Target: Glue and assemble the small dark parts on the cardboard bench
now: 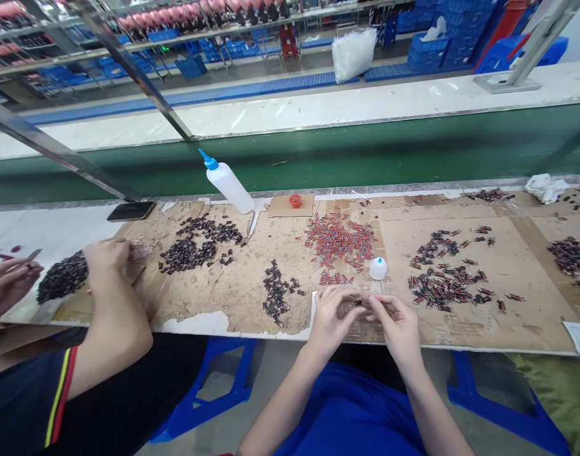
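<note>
My left hand (331,316) and my right hand (395,320) meet at the near edge of the cardboard-covered bench (508,316), fingertips pinched together on a small dark part (359,304) between them. Just beyond my hands stands a small white round cap (378,268). A pile of red parts (338,242) lies behind it. A strip of small black parts (275,292) lies to my left, and a pile of mixed red-and-black parts (444,278) lies to my right.
A co-worker sits at my left, one hand (106,256) by a black pile (61,278). A white squeeze bottle (227,183) with blue nozzle, a small red cap (295,201), a phone (130,211) and a green conveyor belt (366,152) lie beyond.
</note>
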`<state>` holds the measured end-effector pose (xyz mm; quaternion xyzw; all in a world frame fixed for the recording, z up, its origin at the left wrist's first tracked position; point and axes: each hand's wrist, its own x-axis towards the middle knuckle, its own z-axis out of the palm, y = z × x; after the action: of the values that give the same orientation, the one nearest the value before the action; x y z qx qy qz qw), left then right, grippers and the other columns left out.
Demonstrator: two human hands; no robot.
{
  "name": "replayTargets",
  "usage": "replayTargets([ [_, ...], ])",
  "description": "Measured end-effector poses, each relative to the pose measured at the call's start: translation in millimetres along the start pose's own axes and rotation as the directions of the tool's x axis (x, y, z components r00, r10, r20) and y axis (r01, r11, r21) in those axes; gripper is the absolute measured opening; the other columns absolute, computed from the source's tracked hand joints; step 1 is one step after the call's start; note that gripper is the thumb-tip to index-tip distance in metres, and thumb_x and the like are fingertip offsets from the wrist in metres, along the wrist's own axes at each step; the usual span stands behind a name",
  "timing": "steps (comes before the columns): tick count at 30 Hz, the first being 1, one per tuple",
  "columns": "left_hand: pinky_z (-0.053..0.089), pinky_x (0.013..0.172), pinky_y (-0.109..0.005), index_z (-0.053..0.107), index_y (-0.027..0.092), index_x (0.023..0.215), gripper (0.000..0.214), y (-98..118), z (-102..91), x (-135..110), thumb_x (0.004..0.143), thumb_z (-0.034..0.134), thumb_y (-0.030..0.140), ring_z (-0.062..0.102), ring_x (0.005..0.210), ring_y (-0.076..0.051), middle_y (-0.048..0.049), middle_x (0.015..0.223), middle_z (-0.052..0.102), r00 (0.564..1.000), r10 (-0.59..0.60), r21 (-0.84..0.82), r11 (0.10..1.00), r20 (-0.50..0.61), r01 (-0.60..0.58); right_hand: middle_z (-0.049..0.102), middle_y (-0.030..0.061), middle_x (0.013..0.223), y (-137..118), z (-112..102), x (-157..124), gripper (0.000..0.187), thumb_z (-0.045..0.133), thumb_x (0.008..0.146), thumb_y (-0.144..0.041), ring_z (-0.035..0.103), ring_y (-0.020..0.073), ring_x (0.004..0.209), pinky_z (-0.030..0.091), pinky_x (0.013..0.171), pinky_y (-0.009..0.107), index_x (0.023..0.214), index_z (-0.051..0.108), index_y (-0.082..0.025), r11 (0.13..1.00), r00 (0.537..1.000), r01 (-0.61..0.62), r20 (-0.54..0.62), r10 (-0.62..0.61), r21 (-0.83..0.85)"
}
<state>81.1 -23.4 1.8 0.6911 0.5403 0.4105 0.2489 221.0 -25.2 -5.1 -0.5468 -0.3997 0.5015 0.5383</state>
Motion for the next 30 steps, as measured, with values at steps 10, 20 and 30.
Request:
replayTargets([
  [10, 0.038, 0.089, -0.042, 0.068, 0.023, 0.092, 0.012, -10, 11.2, -8, 0.085, 0.064, 0.015, 0.053, 0.107, -0.024, -0.0046, 0.103, 0.071, 0.999, 0.025, 0.291, 0.956, 0.039, -0.035, 0.066, 0.0073, 0.082, 4, -22, -3, 0.038, 0.05, 0.088, -0.046, 0.065, 0.0185, 0.068, 0.059, 0.066, 0.035, 0.105, 0.072, -0.02, 0.86, 0.985, 0.14, 0.155, -0.072, -0.491],
  [20, 0.051, 0.077, -0.031, 0.069, 0.019, 0.09, 0.013, -10, 4.3, -1, 0.089, 0.057, 0.017, 0.062, 0.085, -0.018, -0.0046, 0.087, 0.071, 0.999, -0.012, -0.069, 0.998, -0.053, 0.008, 0.075, 0.0109, 0.086, 3, -23, 1, 0.047, 0.073, 0.069, -0.052, 0.072, 0.0236, 0.075, 0.061, 0.076, 0.04, 0.1, 0.073, -0.015, 0.971, 0.997, -0.019, 0.066, 0.036, -0.237],
  [30, 0.052, 0.08, -0.034, 0.073, 0.021, 0.097, 0.017, -4, 5.6, -3, 0.089, 0.058, 0.02, 0.062, 0.086, -0.019, -0.0064, 0.088, 0.073, 0.999, -0.037, -0.21, 0.977, -0.019, 0.032, 0.076, 0.0117, 0.093, -6, -13, -4, 0.044, 0.076, 0.068, -0.049, 0.073, 0.0278, 0.089, 0.058, 0.088, 0.044, 0.097, 0.074, -0.016, 0.994, 0.999, -0.018, 0.043, 0.022, -0.105],
])
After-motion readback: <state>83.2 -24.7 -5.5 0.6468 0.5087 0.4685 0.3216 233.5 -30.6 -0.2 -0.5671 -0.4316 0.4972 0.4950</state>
